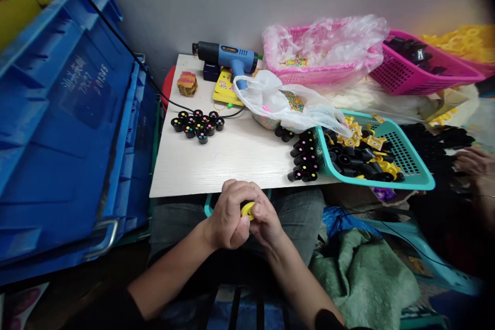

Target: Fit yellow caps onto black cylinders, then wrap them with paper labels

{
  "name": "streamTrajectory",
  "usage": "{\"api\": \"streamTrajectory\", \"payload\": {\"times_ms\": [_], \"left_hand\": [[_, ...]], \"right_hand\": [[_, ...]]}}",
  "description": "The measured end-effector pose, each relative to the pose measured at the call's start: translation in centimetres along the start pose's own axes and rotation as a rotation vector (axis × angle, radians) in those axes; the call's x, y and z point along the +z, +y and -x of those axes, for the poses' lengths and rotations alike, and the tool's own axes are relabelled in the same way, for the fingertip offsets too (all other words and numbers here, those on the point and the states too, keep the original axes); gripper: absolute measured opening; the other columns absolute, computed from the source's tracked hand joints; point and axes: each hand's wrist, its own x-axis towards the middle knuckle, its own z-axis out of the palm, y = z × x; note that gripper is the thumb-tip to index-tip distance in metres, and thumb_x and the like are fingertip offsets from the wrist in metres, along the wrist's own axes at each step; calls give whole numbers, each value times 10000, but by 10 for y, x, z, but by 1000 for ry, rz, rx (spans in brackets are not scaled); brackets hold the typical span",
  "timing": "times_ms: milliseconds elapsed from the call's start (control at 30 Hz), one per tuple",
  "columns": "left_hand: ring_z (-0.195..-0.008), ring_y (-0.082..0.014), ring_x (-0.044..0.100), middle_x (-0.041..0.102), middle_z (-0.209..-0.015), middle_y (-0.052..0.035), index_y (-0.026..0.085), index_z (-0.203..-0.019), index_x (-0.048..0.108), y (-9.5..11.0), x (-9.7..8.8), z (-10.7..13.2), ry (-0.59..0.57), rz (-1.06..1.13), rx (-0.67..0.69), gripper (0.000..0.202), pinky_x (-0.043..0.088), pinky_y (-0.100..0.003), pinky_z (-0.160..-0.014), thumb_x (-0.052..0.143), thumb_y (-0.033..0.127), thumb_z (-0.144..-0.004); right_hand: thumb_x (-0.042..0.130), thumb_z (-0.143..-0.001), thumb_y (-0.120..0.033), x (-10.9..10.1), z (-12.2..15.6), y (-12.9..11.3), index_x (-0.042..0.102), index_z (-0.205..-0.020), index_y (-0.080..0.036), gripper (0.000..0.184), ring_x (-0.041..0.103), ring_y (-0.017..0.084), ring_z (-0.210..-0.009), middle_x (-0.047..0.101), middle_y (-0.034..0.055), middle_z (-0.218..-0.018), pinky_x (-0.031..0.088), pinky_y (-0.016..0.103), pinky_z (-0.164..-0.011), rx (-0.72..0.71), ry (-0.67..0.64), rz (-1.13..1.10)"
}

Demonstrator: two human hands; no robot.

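on your left stands a large blue plastic crate (pixel 58 139) with pale handwritten characters, a bent metal handle (pixel 111 240) near its lower corner. at the far side of your white wood-grain table (pixel 240 157), a blue-and-black heat gun (pixel 228 55) partly covers a flat yellow printed carton (pixel 225 88), and a small orange-and-red blocky object (pixel 187 84) sits near it. behind them you face a grey wall (pixel 185 0). low on your right, a crumpled green cloth (pixel 363 273) lies in a heap.
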Motion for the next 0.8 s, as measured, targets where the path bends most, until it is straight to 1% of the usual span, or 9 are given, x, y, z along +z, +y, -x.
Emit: {"api": "streamTrajectory", "payload": {"times_ms": [100,167,333,400,500,600,700,767,800], "left_hand": [[-888,-245,615,631,-927,-58,227,-1137,393,-2,1,1,-42,22,-21,356,408,-443,-819,426,233,-783],[-908,-254,613,633,-935,-63,225,-1119,412,-2,0,3,-71,1,-34,353,398,-446,-823,441,219,-767],[-942,-264,612,642,-973,-58,234,-1159,408,-2,-4,6,-54,-120,51,434,368,-439,-831,490,221,-733],[-936,-258,606,639,-965,-54,236,-1123,431,0,-3,5,-76,-136,63,400,360,-435,-835,490,204,-729],[-906,-243,587,618,-926,-40,257,-1154,380,2,3,2,-36,-55,84,404,375,-434,-811,469,179,-768],[-925,-241,568,593,-956,-44,280,-1225,307,1,10,2,31,45,17,408,394,-468,-834,442,219,-844],[-956,-234,551,570,-1000,-51,309,-1307,216,-2,11,6,75,217,-49,437,427,-487,-853,394,280,-908],[-967,-228,541,558,-1026,-55,322,-1364,131,-4,10,8,47,312,-60,509,450,-479,-850,389,307,-926],[-977,-227,537,556,-1044,-57,327,-1386,86,-5,9,9,14,317,-62,557,451,-480,-858,402,311,-927]], "right_hand": [[774,-546,-480,-4,-1,3,434,-679,-211,453,446,159,-680,461,-4,-726,387,277,-633,-32,14,-112],[778,-543,-478,-8,-1,3,426,-673,-212,460,442,155,-673,448,-11,-710,386,274,-631,-26,12,-125],[788,-565,-503,-18,1,-5,532,-782,-205,449,516,195,-766,521,21,-799,428,317,-699,31,-148,5],[785,-577,-510,-16,3,-6,541,-788,-207,443,536,219,-820,544,34,-829,442,348,-745,3,-152,29],[776,-581,-522,-7,3,-4,523,-751,-217,432,545,228,-837,564,35,-832,452,365,-771,-59,-76,-42],[754,-601,-548,-5,3,-5,569,-761,-214,414,553,232,-864,598,50,-882,457,357,-794,-71,-41,-88],[654,-649,-677,-18,3,-4,652,-879,-199,530,563,244,-896,609,78,-948,465,365,-804,75,-145,-127],[637,-637,-711,-29,4,-2,665,-977,-196,617,563,235,-881,601,77,-942,468,363,-791,140,-222,-160],[650,-611,-721,-33,4,0,662,-1013,-197,660,560,232,-878,597,74,-940,467,359,-787,139,-246,-162]]}}
